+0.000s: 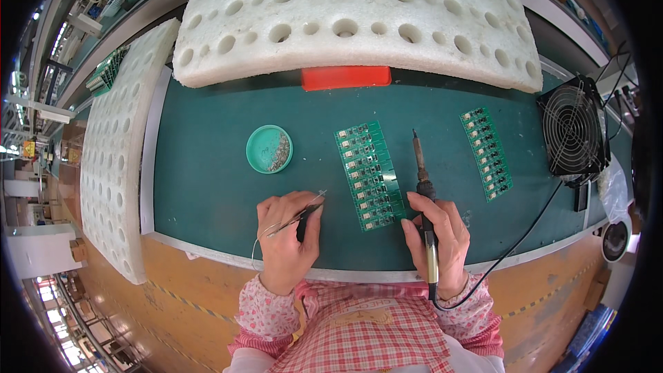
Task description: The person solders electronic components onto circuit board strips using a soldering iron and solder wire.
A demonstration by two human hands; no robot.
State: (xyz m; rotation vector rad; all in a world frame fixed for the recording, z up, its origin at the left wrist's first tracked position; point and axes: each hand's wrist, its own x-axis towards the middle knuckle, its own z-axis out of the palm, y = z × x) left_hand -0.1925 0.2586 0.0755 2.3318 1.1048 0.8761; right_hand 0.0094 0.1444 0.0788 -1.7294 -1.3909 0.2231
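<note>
My left hand (284, 249) is closed around a pair of dark tweezers (304, 213), their tips pointing up and right. A thin silvery wire (255, 252) loops out beside the same hand. In my right hand (449, 238) lies a soldering iron (423, 186), its tip pointing away from me over the mat. Between the hands is a green circuit board panel (369, 176) with rows of small white and black parts; my right fingertips are close to its lower right corner. A round turquoise dish (251, 154) of tiny metallic pieces sits beyond my left hand.
Another populated circuit board panel (486, 154) lies to the right, near a black fan (572, 128). White foam blocks with round holes (359, 55) stand across the back and at the left (114, 166). A red tray (345, 78) shows under the back foam. The iron's cord (514, 247) runs rightward.
</note>
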